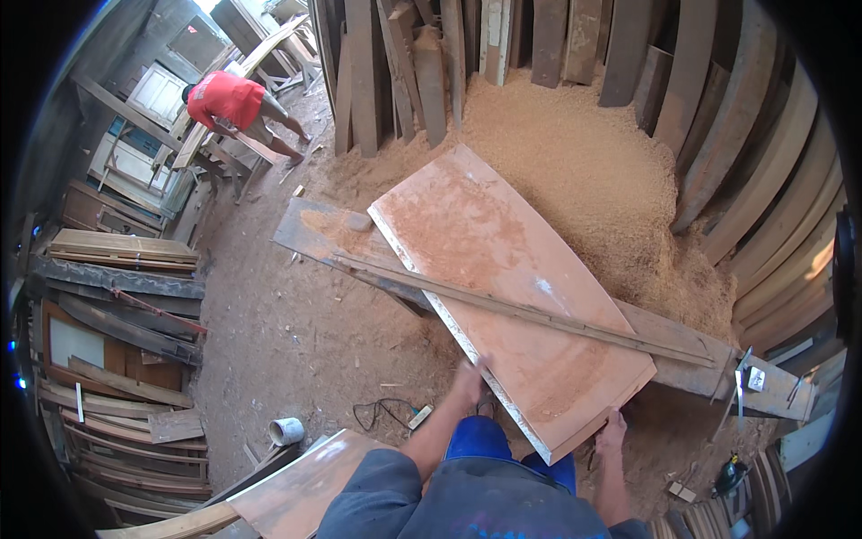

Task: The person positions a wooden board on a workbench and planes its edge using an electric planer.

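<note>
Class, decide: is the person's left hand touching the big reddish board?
Touching. The head view shows the left hand gripping the reddish board's near left edge.

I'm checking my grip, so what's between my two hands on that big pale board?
In the head view, only the near end edge of the big pale board spans between left hand and right hand; nothing else sits there.
</note>
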Demonstrator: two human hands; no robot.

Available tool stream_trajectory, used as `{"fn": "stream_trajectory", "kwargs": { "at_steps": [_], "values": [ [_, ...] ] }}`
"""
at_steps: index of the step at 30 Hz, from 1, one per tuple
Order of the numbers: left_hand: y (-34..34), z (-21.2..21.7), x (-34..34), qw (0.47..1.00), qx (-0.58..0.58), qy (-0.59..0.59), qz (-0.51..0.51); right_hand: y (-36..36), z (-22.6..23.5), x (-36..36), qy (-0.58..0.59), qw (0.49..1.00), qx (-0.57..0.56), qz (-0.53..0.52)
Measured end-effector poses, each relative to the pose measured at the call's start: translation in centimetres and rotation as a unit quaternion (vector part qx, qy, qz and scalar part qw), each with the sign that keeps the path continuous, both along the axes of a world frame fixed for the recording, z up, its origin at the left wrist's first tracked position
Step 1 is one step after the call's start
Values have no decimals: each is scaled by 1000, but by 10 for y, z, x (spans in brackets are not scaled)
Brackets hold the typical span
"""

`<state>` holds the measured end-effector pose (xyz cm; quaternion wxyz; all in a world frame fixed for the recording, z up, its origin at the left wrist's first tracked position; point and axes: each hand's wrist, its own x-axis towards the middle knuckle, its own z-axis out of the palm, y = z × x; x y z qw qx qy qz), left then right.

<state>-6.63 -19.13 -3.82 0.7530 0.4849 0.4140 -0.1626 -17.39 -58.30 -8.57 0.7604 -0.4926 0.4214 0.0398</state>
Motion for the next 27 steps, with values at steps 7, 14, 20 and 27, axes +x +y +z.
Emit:
{"fn": "stream_trajectory", "kwargs": {
  "at_steps": [7,14,20,27],
  "values": [
    [81,-30,98,987,5,-147,63,37,-2,-11,-57,998,0,26],
    [51,-36,74,977,83,-181,75,4,-8,-20,-38,997,-29,56],
    [-43,-32,-9,991,26,-100,84,-120,-33,-30,-20,986,-148,72],
    [-13,-20,-32,992,-44,-51,103,-182,-24,-27,78,954,-279,71]
  ]
}}
